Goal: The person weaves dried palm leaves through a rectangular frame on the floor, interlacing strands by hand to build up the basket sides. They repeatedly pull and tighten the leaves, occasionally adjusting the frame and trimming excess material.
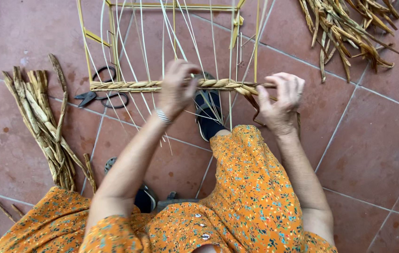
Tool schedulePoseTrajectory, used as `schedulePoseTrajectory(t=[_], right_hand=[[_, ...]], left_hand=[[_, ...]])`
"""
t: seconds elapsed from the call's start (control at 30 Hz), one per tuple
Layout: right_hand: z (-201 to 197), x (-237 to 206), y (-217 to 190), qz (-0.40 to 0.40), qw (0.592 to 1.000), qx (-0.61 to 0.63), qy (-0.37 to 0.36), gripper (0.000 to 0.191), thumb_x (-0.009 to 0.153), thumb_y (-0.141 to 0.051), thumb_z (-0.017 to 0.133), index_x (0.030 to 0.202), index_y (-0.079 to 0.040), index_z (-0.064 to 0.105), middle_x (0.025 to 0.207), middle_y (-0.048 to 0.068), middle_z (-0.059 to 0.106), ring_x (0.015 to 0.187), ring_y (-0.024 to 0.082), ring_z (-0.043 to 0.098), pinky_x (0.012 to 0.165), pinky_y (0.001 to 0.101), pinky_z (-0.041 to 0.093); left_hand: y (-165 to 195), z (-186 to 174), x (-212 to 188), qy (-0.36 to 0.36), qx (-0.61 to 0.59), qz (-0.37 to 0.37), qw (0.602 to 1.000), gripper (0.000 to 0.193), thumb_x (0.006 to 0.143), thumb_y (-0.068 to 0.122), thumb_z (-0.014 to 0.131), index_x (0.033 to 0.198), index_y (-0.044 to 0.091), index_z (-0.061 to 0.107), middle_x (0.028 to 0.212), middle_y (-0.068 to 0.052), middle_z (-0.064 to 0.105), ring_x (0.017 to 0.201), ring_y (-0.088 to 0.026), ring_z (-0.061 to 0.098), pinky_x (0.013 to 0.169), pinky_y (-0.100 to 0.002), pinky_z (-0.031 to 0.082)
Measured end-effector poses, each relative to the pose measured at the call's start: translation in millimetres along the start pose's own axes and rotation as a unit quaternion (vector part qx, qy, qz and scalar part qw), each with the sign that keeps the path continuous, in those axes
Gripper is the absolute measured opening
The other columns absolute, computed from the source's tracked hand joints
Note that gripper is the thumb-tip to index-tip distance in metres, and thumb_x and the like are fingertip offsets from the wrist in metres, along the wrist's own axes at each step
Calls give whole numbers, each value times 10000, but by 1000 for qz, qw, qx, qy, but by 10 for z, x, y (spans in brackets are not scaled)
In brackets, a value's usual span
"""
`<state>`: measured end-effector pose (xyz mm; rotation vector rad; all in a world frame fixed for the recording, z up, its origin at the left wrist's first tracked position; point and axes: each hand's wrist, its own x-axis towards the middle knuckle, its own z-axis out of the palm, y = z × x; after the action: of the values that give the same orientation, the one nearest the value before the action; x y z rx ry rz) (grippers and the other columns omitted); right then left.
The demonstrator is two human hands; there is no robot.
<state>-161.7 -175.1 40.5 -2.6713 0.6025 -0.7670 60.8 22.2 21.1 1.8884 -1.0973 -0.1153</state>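
The left hand [177, 88] curls over the braided straw band [138, 85], fingers pinching it among the thin upright strands [143, 51]. The right hand [281, 100] pinches the band's loose end, thumb and fingers pressed together. The band runs across the yellow frame [87, 47], standing on the tiled floor [373, 150]. A dark shoe [207, 110] rests under the band between both hands. Black scissors [101, 96] lie behind the frame's left side. 2 bundles of dried leaves [42, 122] lie left and top right. Both forearms reach forward over the orange floral dress [251, 187].
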Motion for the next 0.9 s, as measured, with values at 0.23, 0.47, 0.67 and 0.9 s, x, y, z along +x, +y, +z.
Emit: schedulePoseTrajectory(t=[0.23,0.47,0.67,0.9], right_hand=[[495,302,-671,-171,983,21,-61,407,804,-261,908,1151,-136,736,1211,22,616,1180,285,487,990,462,373],[604,462,-845,-157,983,-3,-98,458,755,-358,909,1146,-196,734,1261,23,595,1211,292,471,1047,513,304],[707,390,-773,-115,987,39,-107,393,765,-297,907,1107,-192,745,1100,-10,620,1147,268,493,1069,529,299],[740,440,-785,-108,985,74,-115,297,809,-268,910,1021,-163,730,1040,-19,635,1152,268,507,1095,519,288]], left_hand=[[-292,-590,-265,-61,200,54,976,501,743,255,899,1184,152,684,1180,-34,621,1147,-277,517,941,-454,370],[-359,-483,-321,-42,172,65,982,489,773,282,876,1206,165,682,1173,-5,628,1140,-250,547,968,-449,342],[-366,-387,-346,-38,171,82,981,392,837,221,829,1189,144,676,1155,-12,639,1121,-230,570,973,-436,344],[-318,-419,-260,-83,154,66,982,254,911,171,809,1127,158,676,1053,37,629,1049,-196,570,947,-428,342]])
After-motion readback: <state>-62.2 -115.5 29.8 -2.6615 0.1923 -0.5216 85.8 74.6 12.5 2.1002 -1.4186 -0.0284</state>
